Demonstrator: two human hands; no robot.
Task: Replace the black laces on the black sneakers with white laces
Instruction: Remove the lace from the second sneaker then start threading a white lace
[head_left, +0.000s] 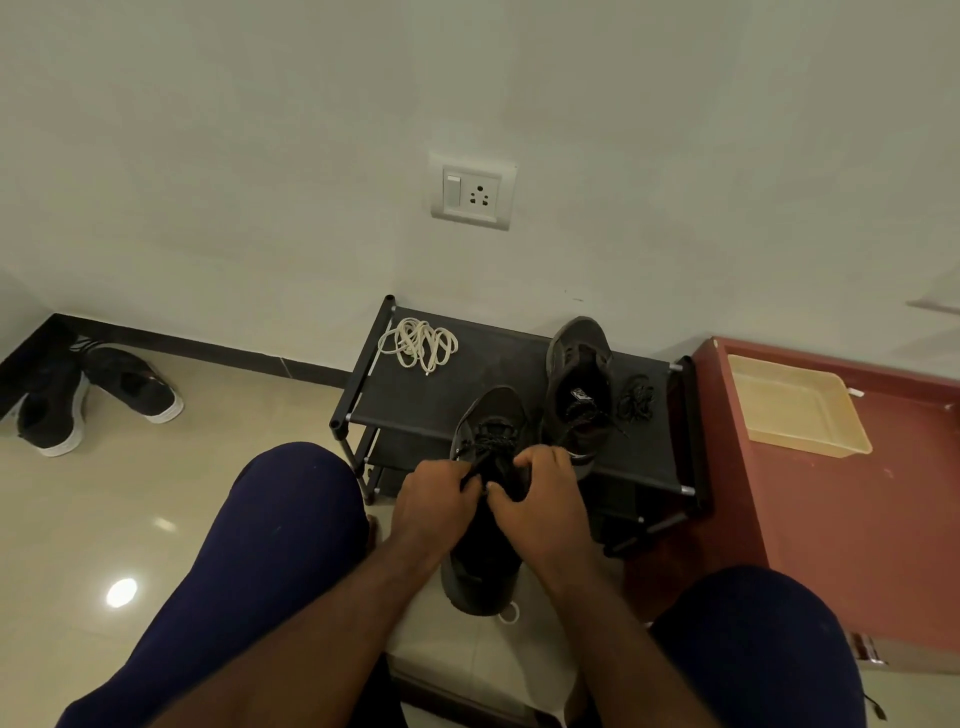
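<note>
A black sneaker (485, 566) is held in front of me between my knees, toe pointing away, with its black lace (491, 441) still threaded. My left hand (434, 499) and my right hand (540, 493) both pinch the lace near the top eyelets, fingers curled. A second black sneaker (579, 384) lies on the black shoe rack (415, 400), without a lace as far as I can see. A loose black lace (635, 397) lies bunched to its right. White laces (421, 343) lie coiled at the rack's far left.
Another pair of black shoes with white soles (93, 395) lies on the tiled floor at the left by the wall. A beige tray (795, 405) sits on a red-brown cabinet (857, 499) to the right. A wall socket (471, 192) is above the rack.
</note>
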